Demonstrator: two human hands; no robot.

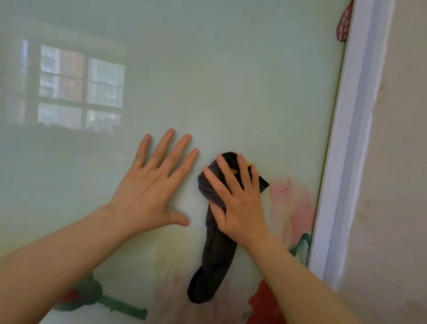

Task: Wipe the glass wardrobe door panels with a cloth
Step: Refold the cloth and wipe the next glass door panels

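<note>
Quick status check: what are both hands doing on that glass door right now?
Left hand flat on the glass panel, fingers spread. Right hand pressing the dark cloth to the glass, tail hanging. Nothing in the way.

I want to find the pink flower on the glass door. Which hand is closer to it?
Right. The right hand presses the dark cloth on the glass just left of the pink flower. The left hand lies flat further left, beyond the cloth.
</note>
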